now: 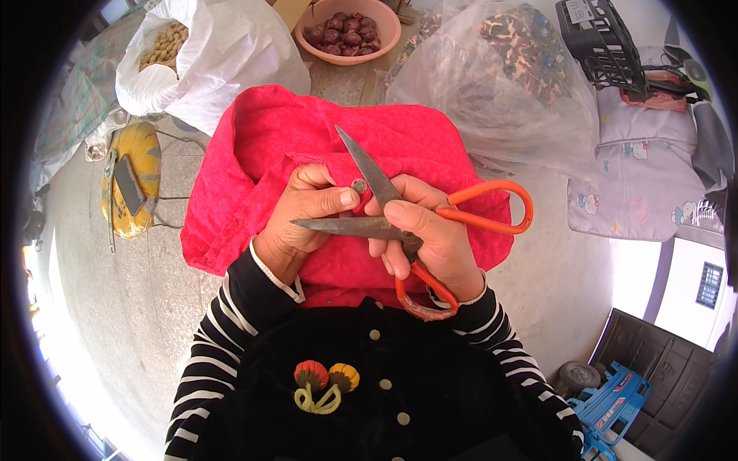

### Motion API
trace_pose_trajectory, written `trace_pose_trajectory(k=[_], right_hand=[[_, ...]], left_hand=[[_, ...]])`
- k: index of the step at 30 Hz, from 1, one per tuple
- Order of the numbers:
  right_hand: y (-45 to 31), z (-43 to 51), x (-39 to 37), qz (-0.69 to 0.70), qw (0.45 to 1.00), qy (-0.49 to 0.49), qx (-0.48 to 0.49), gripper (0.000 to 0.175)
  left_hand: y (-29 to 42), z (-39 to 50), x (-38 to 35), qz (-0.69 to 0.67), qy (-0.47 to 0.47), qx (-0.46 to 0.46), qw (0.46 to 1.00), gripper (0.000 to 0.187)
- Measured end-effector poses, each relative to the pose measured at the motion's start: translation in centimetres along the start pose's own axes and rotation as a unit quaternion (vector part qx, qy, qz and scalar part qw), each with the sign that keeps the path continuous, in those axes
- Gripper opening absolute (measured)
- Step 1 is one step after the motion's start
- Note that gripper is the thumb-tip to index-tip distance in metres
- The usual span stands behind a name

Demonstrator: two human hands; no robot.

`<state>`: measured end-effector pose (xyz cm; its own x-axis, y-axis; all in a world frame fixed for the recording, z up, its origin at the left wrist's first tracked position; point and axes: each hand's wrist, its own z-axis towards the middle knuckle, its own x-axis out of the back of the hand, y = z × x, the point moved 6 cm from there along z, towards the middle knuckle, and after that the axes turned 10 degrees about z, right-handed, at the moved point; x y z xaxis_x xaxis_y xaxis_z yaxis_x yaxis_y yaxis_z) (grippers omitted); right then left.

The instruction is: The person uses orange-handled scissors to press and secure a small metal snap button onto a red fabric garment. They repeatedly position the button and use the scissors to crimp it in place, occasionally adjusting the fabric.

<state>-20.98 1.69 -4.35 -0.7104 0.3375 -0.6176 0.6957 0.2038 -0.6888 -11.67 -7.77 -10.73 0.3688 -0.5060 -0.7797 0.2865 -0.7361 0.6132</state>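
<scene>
A bright pink-red patterned cloth (357, 129) lies bunched across my lap. My left hand (305, 207) pinches a fold of it between thumb and fingers. Just past the thumb tip, a small round metal snap or button (360, 185) sits on the fabric. My right hand (429, 230) holds a pair of scissors (372, 164) with orange handles around the pivot, not through the loops. The blades are spread apart, one pointing away from me and the other leftward over my left hand. The right fingertips are close to the button.
Ahead are a white sack (230, 63) of peanuts, a pink basin (347, 57) of red onions and a clear plastic bag (461, 98) with camouflage cloth. A yellow-wrapped stool (132, 178) stands left. At right are a black plastic basket (602, 46) and a padded cloth (628, 184).
</scene>
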Motion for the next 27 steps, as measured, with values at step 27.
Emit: trace_pose_trajectory(k=[27], right_hand=[[0.07,-0.17,0.24,-0.004,1.0,-0.005,-0.01,0.022]], left_hand=[[0.13,-0.25,-0.31,0.046,0.023,0.003,0.999,0.014]])
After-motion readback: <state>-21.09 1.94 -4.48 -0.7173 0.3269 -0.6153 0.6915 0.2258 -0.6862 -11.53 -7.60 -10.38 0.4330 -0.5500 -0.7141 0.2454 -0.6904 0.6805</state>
